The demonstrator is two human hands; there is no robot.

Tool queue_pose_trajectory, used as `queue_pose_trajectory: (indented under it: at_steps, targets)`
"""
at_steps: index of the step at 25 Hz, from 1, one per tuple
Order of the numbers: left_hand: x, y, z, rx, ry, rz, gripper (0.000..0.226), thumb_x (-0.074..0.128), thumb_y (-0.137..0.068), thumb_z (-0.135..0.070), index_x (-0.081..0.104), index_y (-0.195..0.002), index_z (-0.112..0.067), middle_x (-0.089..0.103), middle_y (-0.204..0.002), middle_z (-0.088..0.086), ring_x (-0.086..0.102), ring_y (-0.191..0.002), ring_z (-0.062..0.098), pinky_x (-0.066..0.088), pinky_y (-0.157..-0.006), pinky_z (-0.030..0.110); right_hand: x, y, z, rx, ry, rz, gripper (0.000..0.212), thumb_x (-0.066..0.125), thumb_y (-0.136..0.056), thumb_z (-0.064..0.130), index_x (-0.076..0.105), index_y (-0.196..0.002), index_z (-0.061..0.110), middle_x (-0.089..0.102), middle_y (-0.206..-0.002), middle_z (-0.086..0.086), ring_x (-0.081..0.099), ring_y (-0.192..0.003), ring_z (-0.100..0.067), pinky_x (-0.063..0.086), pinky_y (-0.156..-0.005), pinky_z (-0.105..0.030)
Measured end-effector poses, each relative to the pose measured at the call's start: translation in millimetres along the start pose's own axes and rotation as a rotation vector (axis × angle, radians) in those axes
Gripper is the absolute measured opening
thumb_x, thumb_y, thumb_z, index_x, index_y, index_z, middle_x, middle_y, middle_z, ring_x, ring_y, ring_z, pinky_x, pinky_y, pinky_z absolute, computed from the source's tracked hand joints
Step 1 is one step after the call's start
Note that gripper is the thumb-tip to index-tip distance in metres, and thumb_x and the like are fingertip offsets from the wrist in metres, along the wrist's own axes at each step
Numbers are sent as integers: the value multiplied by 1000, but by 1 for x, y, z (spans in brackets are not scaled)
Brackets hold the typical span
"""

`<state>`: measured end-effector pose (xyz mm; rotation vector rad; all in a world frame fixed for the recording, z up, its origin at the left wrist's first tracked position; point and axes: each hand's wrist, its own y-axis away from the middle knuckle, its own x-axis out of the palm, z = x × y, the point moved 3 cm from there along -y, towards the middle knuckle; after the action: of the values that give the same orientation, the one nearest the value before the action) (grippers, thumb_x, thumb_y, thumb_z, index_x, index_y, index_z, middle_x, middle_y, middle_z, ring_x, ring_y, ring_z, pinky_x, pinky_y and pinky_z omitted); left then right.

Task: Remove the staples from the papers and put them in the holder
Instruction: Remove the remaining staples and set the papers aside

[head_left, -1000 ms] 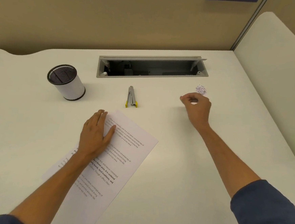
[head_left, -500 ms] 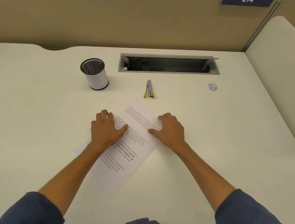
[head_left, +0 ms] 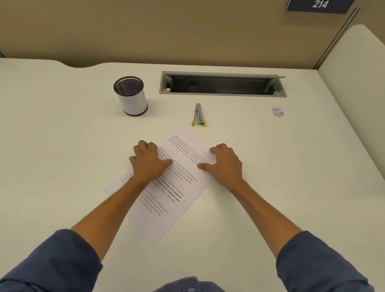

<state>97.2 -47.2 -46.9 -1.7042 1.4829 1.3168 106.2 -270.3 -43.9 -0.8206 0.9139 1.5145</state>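
Looking down through the head camera, I see both hands on the papers (head_left: 172,190), which lie skewed on the white desk (head_left: 48,146) with one corner pointing away from me. My left hand (head_left: 150,162) rests on the sheet's left side, its fingers curled under at the knuckles and the thumb stretched out to the right across the printed lines; I cannot tell whether those fingers pinch the paper's edge or only press on it. My right hand (head_left: 225,165) sits on the right edge of the papers, fingers bent with their tips down on the sheet and the thumb reaching left along the page; it seems to press rather than grip, though I cannot be sure. Just beyond the far corner of the papers lies the staple remover (head_left: 199,116), grey metal with yellow tips at its near end, untouched by either hand. To its left, well apart from the papers, the holder (head_left: 132,96) stands upright, a white cup with a dark mesh rim. A small pile of pulled staples (head_left: 277,111) lies far right on the desk, near the open cable tray (head_left: 221,84)
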Motion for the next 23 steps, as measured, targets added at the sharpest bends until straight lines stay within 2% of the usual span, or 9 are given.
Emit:
queue_pose_trajectory:
  at_steps: [3,6,8,10,12,14,16,20,23]
  targets:
    - [-2,2,-4,-6,43,6,71,75,-79,-42,41,-130,-6,38,-136,12,34,-127,30,35,-100,46,1,-1,-1,-1,-2,-5,66,70,-77,55,53,-129,19,51,-128,5,46,-117,-17,42,-85,-34]
    - [-13,0,-6,-48,179,45,81,80,-77,-35,35,-137,-5,50,-132,13,50,-121,33,43,-93,43,0,-1,-1,3,-7,-1,67,71,-76,55,53,-129,19,50,-130,5,45,-120,-17,42,-87,-34]
    - [-20,-8,2,-109,260,113,67,81,-76,-31,50,-128,-5,60,-119,9,60,-107,31,46,-82,36,1,-1,-2,2,-22,-1,67,71,-76,55,54,-130,20,50,-130,5,45,-120,-17,41,-88,-34]
    - [-29,-16,13,-123,383,194,40,82,-74,-24,67,-104,-2,70,-100,12,66,-87,30,52,-73,36,0,-1,-3,-2,-42,-3,67,72,-75,56,54,-129,20,51,-129,5,45,-120,-16,41,-90,-33]
    - [-38,-17,19,-35,443,336,21,78,-79,-16,71,-94,-3,74,-89,12,71,-76,30,58,-70,37,-1,-2,-3,-2,-63,3,68,73,-73,56,55,-128,20,51,-128,6,46,-120,-15,41,-91,-32]
    - [-45,-9,19,126,459,467,14,70,-88,-15,71,-101,-9,76,-90,9,74,-77,28,60,-68,37,-1,-1,-1,-2,-77,11,69,73,-73,57,55,-128,20,51,-127,6,46,-120,-15,42,-91,-31]
    - [-51,0,18,234,525,480,16,65,-92,-16,69,-107,-12,76,-94,7,74,-80,29,61,-70,40,-5,4,2,7,-135,-56,72,72,-71,61,54,-128,21,51,-127,7,47,-120,-13,43,-90,-31]
    - [-66,6,18,263,771,391,25,66,-91,-14,67,-115,-9,75,-102,11,73,-84,32,61,-70,42,-20,20,-1,196,-524,-319,98,72,-64,69,39,-141,19,42,-139,5,43,-127,-12,43,-100,-33]
    - [-78,10,12,219,1004,323,28,66,-90,-9,67,-118,-6,73,-108,15,73,-85,29,60,-68,38,-22,27,7,350,-997,-118,112,78,-62,63,24,-150,20,41,-145,1,42,-132,-15,38,-108,-38]
